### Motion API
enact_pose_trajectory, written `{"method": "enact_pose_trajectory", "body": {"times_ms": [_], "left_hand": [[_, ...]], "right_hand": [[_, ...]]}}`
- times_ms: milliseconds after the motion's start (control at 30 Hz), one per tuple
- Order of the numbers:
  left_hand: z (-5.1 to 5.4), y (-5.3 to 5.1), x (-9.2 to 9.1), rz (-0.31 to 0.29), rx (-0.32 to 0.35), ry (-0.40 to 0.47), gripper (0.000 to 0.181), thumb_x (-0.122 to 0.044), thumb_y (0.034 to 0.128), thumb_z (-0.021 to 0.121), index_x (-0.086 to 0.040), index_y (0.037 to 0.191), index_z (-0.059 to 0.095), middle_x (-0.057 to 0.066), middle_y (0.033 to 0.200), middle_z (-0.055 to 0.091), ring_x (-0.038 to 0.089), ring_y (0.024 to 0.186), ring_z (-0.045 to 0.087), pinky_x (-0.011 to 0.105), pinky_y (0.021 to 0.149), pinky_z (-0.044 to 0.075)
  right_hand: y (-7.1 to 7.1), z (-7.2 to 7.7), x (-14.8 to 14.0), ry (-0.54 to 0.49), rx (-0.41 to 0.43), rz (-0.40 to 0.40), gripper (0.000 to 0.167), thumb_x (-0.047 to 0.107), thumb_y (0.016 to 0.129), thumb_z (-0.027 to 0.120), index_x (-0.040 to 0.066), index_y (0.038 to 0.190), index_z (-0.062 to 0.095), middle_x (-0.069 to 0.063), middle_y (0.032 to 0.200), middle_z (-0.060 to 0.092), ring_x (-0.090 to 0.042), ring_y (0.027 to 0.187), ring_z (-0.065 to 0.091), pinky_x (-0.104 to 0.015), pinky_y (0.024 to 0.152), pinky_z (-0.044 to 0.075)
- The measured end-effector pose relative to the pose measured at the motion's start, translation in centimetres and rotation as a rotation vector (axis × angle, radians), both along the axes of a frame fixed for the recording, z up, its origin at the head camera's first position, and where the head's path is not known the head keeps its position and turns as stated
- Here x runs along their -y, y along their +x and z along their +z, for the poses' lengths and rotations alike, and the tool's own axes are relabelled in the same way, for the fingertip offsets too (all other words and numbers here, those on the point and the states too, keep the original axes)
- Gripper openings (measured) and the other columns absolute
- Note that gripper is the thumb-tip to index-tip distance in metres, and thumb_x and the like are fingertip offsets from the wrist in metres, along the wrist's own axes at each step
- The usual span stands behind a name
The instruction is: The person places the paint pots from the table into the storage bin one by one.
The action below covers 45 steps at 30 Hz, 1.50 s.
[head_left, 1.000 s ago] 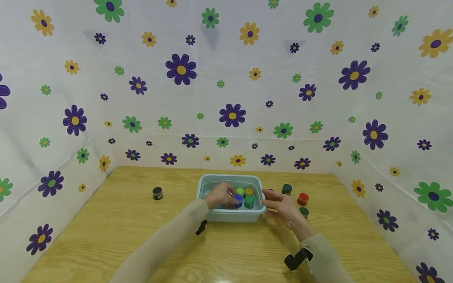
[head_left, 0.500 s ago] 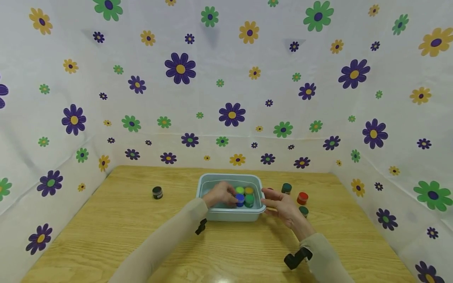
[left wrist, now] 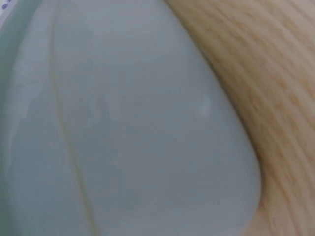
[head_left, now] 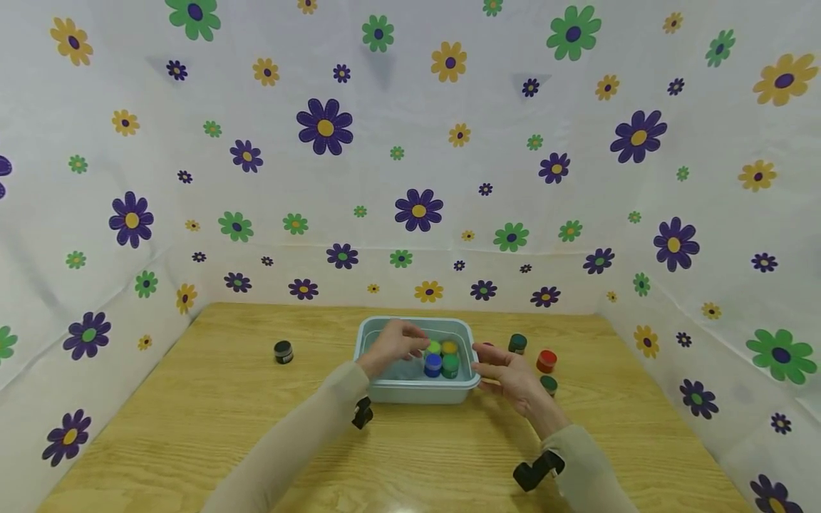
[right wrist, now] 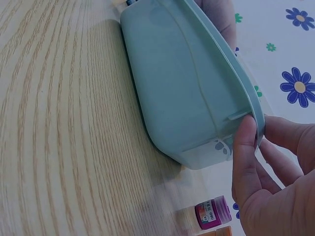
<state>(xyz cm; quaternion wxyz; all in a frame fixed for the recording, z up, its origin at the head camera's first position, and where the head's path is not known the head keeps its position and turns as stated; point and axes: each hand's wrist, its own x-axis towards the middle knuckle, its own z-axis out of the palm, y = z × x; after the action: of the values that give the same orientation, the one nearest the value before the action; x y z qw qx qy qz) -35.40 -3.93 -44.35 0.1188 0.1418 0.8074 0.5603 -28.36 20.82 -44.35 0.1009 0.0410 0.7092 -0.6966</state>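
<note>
A pale blue plastic basin (head_left: 417, 393) stands in the middle of the table. Grouped in its right half are small paint jars: a blue jar (head_left: 432, 366), a green jar (head_left: 450, 367), a light green jar (head_left: 435, 348) and a yellow-orange jar (head_left: 449, 347). Over the basin's left half hovers my left hand (head_left: 393, 347), fingers loosely bent and apart from the blue jar. My right hand (right wrist: 275, 182) pinches the basin's right rim between thumb and fingers. The left wrist view shows only the basin's outer wall (left wrist: 147, 118) and wood; no hand appears there.
Right of the basin stand a dark green jar (head_left: 517, 343), a red jar (head_left: 546, 361), another dark green jar (head_left: 548, 385) and a magenta jar (right wrist: 211, 214). A black jar (head_left: 283, 352) stands alone at the left. Flower-patterned cloth (head_left: 417, 142) walls the table's back and sides.
My left hand has let go of the blue jar, which now stands beside the green one, and has lifted slightly up and left. The right hand stays at the rim.
</note>
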Motion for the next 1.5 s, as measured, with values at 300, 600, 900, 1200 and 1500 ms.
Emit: {"method": "enact_pose_trajectory", "body": {"times_ms": [300,600,900,1200,1500], "left_hand": [[0.9,-0.3,1.1,0.024,-0.033,0.053,0.025,-0.024,0.0954,0.065,-0.003,0.108,0.07,0.007,0.084,0.068,0.011,0.059,0.048,0.026,0.053,0.042],[1.5,-0.1,2.4,0.176,-0.08,0.072,0.022,-0.027,0.0956,0.065,-0.008,0.103,0.072,0.009,0.08,0.069,0.011,0.056,0.043,0.02,0.045,0.034],[1.8,0.9,4.7,0.262,-0.179,0.093,0.022,-0.024,0.0945,0.066,-0.006,0.106,0.072,0.017,0.08,0.067,0.041,0.08,0.059,0.024,0.058,0.041],[1.3,1.2,7.5,0.289,-0.159,0.083,0.027,-0.028,0.0951,0.066,-0.006,0.11,0.071,0.003,0.071,0.062,0.034,0.075,0.057,0.023,0.055,0.037],[2.2,1.4,10.6,0.3,0.011,0.248,0.03,-0.026,0.099,0.06,-0.003,0.118,0.065,-0.001,0.073,0.058,0.005,0.046,0.032,0.017,0.043,0.024]], "right_hand": [[-0.2,0.1,-0.1,0.007,-0.006,0.006,0.055,0.012,0.091,0.07,0.005,0.142,0.051,-0.022,0.142,0.05,-0.017,0.093,0.064,-0.027,0.08,0.06],[0.0,0.1,0.0,0.012,0.006,0.01,0.055,0.012,0.092,0.069,0.005,0.143,0.05,-0.022,0.144,0.048,-0.018,0.095,0.064,-0.028,0.081,0.06],[0.0,0.1,0.2,0.002,0.006,0.005,0.055,0.012,0.091,0.07,0.004,0.142,0.051,-0.022,0.143,0.05,-0.018,0.094,0.065,-0.028,0.081,0.06],[0.0,0.1,0.1,0.004,0.004,0.005,0.054,0.011,0.091,0.069,0.005,0.142,0.051,-0.022,0.143,0.05,-0.017,0.092,0.065,-0.029,0.081,0.06],[0.0,0.0,0.1,0.006,0.007,-0.004,0.053,0.011,0.091,0.07,0.005,0.141,0.052,-0.021,0.14,0.052,-0.017,0.092,0.065,-0.029,0.081,0.06]]}}
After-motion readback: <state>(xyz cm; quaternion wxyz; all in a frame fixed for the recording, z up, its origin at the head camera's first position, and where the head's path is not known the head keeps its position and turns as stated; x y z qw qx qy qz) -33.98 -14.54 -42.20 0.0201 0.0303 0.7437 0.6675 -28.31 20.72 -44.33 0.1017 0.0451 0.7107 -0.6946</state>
